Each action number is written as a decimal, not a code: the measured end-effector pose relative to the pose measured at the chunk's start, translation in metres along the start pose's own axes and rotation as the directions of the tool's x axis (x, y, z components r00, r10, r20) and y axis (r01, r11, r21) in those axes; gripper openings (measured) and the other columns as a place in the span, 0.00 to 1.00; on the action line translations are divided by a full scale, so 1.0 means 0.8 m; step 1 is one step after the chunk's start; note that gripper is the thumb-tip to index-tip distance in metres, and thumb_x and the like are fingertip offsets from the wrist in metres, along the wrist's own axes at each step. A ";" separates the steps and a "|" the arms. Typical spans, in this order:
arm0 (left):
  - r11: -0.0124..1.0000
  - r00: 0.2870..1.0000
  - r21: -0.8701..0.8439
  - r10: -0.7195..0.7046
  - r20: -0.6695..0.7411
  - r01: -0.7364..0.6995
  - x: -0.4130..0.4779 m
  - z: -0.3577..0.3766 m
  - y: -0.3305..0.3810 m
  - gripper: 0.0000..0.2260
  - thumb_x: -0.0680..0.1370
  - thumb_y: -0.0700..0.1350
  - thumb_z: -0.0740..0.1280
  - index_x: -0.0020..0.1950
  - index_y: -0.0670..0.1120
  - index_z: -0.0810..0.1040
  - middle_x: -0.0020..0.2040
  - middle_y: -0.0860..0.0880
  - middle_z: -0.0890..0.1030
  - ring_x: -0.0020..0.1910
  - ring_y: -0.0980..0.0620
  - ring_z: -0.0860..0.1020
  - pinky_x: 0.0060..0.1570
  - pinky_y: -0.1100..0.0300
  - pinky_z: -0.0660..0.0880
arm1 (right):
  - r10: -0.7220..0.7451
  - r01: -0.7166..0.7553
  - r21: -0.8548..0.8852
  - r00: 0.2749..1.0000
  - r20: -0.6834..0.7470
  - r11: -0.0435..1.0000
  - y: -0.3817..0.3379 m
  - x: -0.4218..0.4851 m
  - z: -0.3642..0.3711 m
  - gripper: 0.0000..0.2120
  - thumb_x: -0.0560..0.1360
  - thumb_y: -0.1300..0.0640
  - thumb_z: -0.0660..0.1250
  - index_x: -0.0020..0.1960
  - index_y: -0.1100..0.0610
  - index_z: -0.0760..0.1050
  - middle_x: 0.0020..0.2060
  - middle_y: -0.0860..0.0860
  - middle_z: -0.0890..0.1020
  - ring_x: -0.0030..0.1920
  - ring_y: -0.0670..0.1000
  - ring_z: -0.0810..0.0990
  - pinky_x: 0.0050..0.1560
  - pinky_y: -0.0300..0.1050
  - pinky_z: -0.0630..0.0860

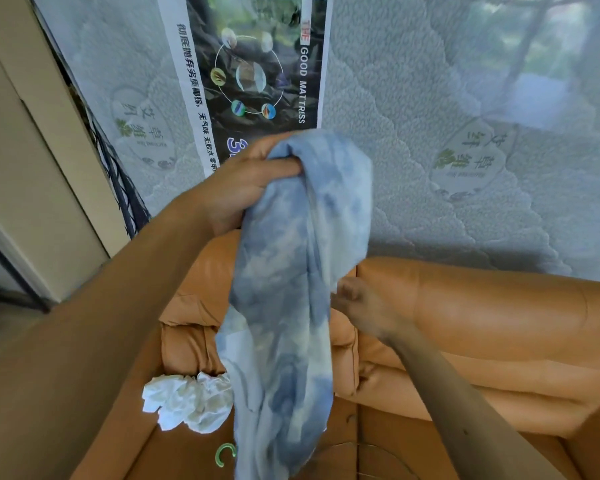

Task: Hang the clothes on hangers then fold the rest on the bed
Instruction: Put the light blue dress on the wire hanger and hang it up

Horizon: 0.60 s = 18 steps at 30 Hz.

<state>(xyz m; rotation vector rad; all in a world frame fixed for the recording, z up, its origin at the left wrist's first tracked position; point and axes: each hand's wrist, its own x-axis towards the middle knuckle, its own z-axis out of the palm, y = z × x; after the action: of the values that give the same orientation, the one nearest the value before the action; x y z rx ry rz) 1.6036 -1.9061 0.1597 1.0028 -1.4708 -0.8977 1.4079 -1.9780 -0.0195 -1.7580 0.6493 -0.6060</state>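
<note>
Beige wall panelling (32, 150) fills the nine o'clock edge of the view, beside an orange leather sofa (482, 306) that spans the lower frame. At seven o'clock, a crumpled white cloth (187, 400) lies on the sofa seat. The green hook of a hanger (224, 453) shows just beyond it, at the cloth's five o'clock, with the rest of the hanger hidden. Left hand (243, 181), raised near the centre, grips the bunched top of a blue-and-white tie-dye garment (284, 289), fingers and thumb curled round the fabric. The garment hangs from that hand toward six o'clock, in front of the sofa, and overlaps the white cloth's right edge. Right hand (357, 299), at the garment's three o'clock, meets its right edge with curled fingers and appears to pinch the fabric, though blur leaves the grip unclear. Behind, from twelve to three o'clock, a plastic-wrapped quilted mattress (447, 98) stands upright beyond the sofa back. A printed label (257, 64) on it at twelve o'clock reads "THE GOOD MATTRESS".
</note>
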 end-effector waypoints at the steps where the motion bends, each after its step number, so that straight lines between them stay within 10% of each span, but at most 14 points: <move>1: 1.000 0.999 0.007 -0.006 -0.040 0.006 -0.001 -0.010 0.002 0.10 0.77 0.36 0.65 0.56 0.45 0.80 0.46 0.54 0.86 0.47 0.57 0.84 0.49 0.64 0.79 | 0.013 -0.014 0.071 1.000 0.010 0.997 0.004 0.000 0.000 0.12 0.83 0.64 0.61 0.64 0.65 0.78 0.55 0.46 0.85 0.57 0.42 0.83 0.55 0.33 0.76; 6: 0.983 0.933 0.148 -0.052 -0.356 0.111 -0.008 -0.084 -0.011 0.07 0.82 0.40 0.65 0.52 0.48 0.82 0.44 0.53 0.87 0.46 0.54 0.84 0.51 0.56 0.80 | 0.094 -0.054 0.202 0.977 -0.191 0.978 -0.005 0.003 -0.015 0.14 0.84 0.57 0.60 0.57 0.62 0.82 0.52 0.60 0.86 0.52 0.56 0.85 0.54 0.51 0.81; 10: 0.915 0.810 0.282 -0.077 -0.582 0.289 -0.010 -0.121 -0.044 0.06 0.83 0.44 0.64 0.58 0.49 0.77 0.51 0.49 0.80 0.53 0.47 0.80 0.51 0.58 0.76 | 0.049 0.024 0.220 0.947 -0.319 0.975 -0.042 0.017 -0.021 0.12 0.84 0.58 0.61 0.51 0.56 0.84 0.49 0.63 0.83 0.46 0.52 0.82 0.47 0.45 0.78; 13: 0.867 0.811 0.361 -0.079 -0.580 0.342 -0.026 -0.092 -0.062 0.11 0.83 0.45 0.64 0.65 0.48 0.74 0.55 0.49 0.74 0.43 0.56 0.73 0.34 0.70 0.70 | 0.055 0.044 0.269 0.935 -0.351 0.962 -0.075 0.027 -0.013 0.10 0.84 0.62 0.61 0.49 0.62 0.80 0.41 0.58 0.84 0.40 0.50 0.82 0.43 0.44 0.78; 18: 0.881 0.901 0.377 -0.113 -0.419 0.286 -0.086 0.000 -0.105 0.11 0.80 0.50 0.68 0.60 0.48 0.76 0.53 0.50 0.80 0.45 0.56 0.77 0.40 0.66 0.73 | 0.087 0.073 0.370 0.914 -0.397 0.926 -0.124 0.040 0.010 0.15 0.84 0.63 0.61 0.39 0.56 0.73 0.30 0.50 0.77 0.31 0.46 0.76 0.34 0.40 0.74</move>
<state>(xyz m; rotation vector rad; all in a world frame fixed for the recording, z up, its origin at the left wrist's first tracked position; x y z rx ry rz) 1.6166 -1.8721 0.0578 1.5927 -1.2562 -0.4749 1.4488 -1.9715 0.0769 -1.2720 0.7634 -1.0391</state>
